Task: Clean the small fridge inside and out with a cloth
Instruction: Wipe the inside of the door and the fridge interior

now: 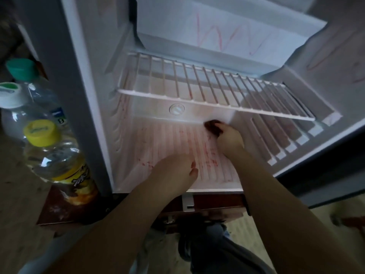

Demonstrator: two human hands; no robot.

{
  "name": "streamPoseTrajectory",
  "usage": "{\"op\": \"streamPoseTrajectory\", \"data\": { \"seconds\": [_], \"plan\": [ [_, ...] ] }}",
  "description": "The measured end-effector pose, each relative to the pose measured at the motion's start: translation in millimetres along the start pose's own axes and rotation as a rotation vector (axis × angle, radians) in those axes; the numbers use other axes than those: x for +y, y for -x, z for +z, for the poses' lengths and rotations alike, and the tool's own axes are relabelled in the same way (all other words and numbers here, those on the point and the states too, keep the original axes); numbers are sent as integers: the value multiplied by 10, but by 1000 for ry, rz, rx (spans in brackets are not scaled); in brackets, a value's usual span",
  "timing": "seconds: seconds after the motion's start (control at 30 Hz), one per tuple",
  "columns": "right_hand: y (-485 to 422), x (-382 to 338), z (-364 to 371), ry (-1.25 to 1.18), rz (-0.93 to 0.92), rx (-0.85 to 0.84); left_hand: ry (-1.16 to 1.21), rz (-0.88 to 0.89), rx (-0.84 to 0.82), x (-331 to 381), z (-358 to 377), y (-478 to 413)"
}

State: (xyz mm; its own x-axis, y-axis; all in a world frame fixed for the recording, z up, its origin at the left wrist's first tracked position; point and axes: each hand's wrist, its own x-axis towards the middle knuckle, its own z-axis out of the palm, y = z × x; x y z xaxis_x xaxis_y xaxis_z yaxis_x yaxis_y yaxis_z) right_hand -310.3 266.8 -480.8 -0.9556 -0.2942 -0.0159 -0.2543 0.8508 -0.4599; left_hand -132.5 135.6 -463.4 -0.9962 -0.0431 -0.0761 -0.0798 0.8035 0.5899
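Note:
The small white fridge (126,139) stands open in front of me, its ribbed floor (167,139) smeared with red marks. My right hand (229,139) reaches deep inside under the wire shelf (197,89) and is shut on a dark brown cloth (213,126), pressing it against the back of the floor near the rear wall. My left hand (173,171) rests on the front of the fridge floor with its fingers curled and nothing visible in it. Red scribbles also mark the back wall (227,36) above the shelf.
Several plastic bottles stand left of the fridge: one with a yellow cap (42,132), one with a white cap (10,94), one with a teal cap (20,68). The fridge sits on a brown wooden stand (213,202). The open door (335,151) lies to the right.

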Motion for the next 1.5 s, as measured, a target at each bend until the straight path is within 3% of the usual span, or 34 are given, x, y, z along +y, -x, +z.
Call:
{"op": "streamPoseTrajectory", "data": {
  "seconds": [0.13,0.23,0.5,0.63,0.83,1.17,1.37,1.5],
  "plan": [
    [177,3,-44,-44,20,-1,12,-13,-66,-34,19,34],
    [464,121,-26,74,17,1,52,-29,-68,-36,-16,72],
    [1353,302,5,73,70,115,45,-32,-107,3,-68,204],
    [1603,349,75,122,1,133,48,-26,-75,-19,-108,189],
    [1125,270,39,28,6,137,81,10,-43,-11,-122,137],
    [-63,-140,132,170,16,106,96,-34,32,-135,-96,-6],
    [3,-22,-114,536,-31,255,63,-13,26,-123,-101,-12],
    [2,-142,-55,747,114,130,63,4,-12,-102,-70,9]
  ]
}}
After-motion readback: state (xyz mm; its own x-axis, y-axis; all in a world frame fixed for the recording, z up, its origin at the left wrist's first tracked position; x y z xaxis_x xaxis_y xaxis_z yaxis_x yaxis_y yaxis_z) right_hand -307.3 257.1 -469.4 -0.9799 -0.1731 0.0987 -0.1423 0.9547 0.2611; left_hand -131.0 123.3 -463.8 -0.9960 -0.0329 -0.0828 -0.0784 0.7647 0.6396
